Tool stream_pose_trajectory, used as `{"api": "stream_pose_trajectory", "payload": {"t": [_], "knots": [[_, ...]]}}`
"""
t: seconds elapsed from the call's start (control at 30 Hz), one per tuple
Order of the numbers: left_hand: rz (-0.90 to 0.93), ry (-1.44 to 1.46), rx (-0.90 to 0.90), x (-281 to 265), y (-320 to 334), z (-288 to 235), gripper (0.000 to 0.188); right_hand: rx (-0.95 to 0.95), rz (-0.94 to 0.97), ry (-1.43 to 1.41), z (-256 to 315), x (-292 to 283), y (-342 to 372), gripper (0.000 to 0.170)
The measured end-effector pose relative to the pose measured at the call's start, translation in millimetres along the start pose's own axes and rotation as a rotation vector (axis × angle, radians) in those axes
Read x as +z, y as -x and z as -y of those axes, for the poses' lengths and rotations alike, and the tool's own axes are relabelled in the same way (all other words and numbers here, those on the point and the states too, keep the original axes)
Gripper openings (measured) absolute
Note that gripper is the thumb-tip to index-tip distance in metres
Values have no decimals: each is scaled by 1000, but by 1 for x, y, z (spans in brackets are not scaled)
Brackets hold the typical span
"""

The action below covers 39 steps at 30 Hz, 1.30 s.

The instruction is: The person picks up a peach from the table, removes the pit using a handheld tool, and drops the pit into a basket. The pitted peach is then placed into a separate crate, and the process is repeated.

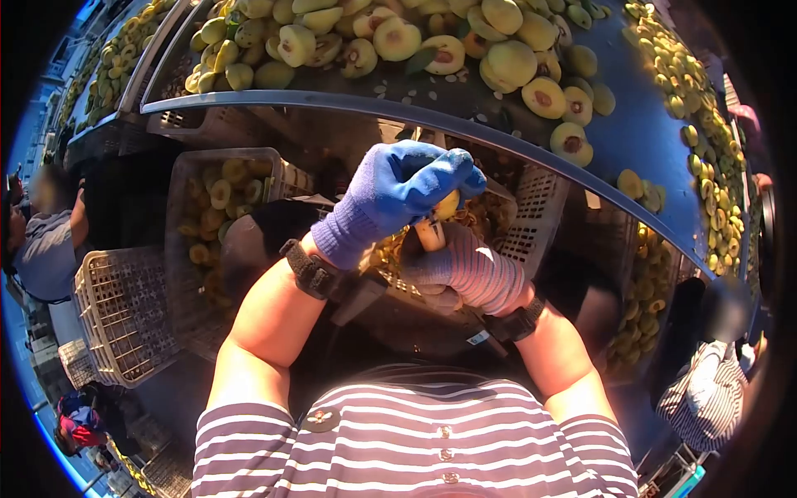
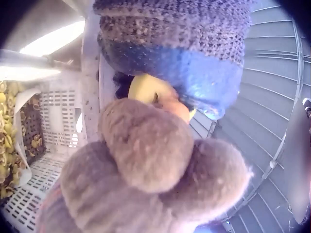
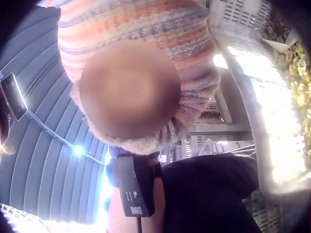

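In the head view my left hand (image 1: 398, 184), in a blue-coated purple glove, curls its fingers over a yellow peach piece (image 1: 448, 204). Just below, my right hand (image 1: 475, 270), in a striped knit glove, grips a short cream handle (image 1: 430, 235) with dark marks; whatever the handle ends in is hidden between the hands. The left wrist view shows the yellow peach (image 2: 145, 90) under the blue fingers, with the other glove's worn, greyish fingertips (image 2: 148, 145) right against it. In the right wrist view, the striped glove fills the top and a blurred disc covers its middle.
A metal-edged table (image 1: 349, 101) heaped with halved peaches spans the front. Below the hands stands a crate (image 1: 535, 220) of peels and scraps. To the left are a crate of peach halves (image 1: 220, 195) and a slatted crate (image 1: 124, 311). Other people sit at both sides.
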<state>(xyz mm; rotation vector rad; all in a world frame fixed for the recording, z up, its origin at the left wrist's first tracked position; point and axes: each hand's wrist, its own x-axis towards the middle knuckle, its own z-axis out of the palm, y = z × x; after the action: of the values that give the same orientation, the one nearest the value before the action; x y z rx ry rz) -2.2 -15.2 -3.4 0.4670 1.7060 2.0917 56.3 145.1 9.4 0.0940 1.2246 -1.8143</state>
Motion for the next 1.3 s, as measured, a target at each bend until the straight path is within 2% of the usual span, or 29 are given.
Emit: {"api": "stream_pose_trajectory", "payload": {"t": [0.13, 0.23, 0.33, 0.4, 0.43, 0.53, 0.57, 0.6, 0.67, 0.7, 0.77, 0.87, 0.9, 0.97, 1.0, 1.03, 1.07, 1.1, 1.13, 1.2, 1.27, 1.3], "knots": [[73, -36, -80, -6, -1, -1, 31, 89, 51, -144, -16, -3, -7, 21], [104, -65, -100, -6, -3, -5, 27, 45, 42, -136, -18, 0, -8, 23], [242, -151, -121, -8, -6, -17, 30, 59, 25, -74, -11, 7, -3, 24], [512, -179, -227, -16, -9, -16, 33, 39, 101, -19, -15, 7, -1, 22], [515, -191, -221, -16, -7, -14, 32, 29, 141, 9, -17, 7, -1, 22], [144, 194, -126, 2, 1, 2, 40, 87, 1, 89, -4, 0, 9, 15], [50, 232, -140, 3, 2, 2, 47, 47, 67, 150, -3, -9, 14, 11], [4, 257, -105, -1, 1, 9, 49, 85, 94, 253, -10, -24, 17, 13], [-61, 694, 62, -14, 1, 39, 53, -40, 45, 458, -25, -41, 20, 18], [-133, 560, -42, -19, 3, 29, 62, -81, -73, 659, -30, -40, 14, 22], [-117, 414, 104, -28, 7, 27, 64, -4, -213, 876, -27, -42, 15, 39], [-129, 226, 251, -37, 23, 4, 69, 173, -250, 1402, -31, -48, 7, 35], [-135, 197, 295, -43, 29, -5, 69, 179, -317, 1424, -38, -53, 6, 34], [-256, 251, 263, -75, 55, -27, 62, 180, -407, 1469, -57, -63, 5, 33], [-386, 278, 186, -91, 76, -45, 58, 200, -372, 1516, -60, -67, 5, 33], [-559, 187, 219, -106, 101, -58, 54, 208, -329, 1570, -62, -73, 3, 34], [-701, 72, 243, -126, 127, -64, 53, 136, -351, 1585, -71, -80, 4, 35], [-862, -62, 170, -148, 157, -67, 52, 70, -373, 1597, -80, -85, 4, 36], [-1017, -182, 84, -170, 190, -63, 50, 100, -379, 1564, -85, -87, 1, 37], [-1042, -1265, 114, -225, 266, -20, 50, 177, -436, 1504, -84, -86, -1, 41], [-1324, -523, -444, -238, 307, 0, 50, 404, -462, 1244, -60, -50, 4, 41], [-1252, -578, -555, -259, 338, 43, 53, 515, -480, 1109, -52, -36, 7, 41]]}}
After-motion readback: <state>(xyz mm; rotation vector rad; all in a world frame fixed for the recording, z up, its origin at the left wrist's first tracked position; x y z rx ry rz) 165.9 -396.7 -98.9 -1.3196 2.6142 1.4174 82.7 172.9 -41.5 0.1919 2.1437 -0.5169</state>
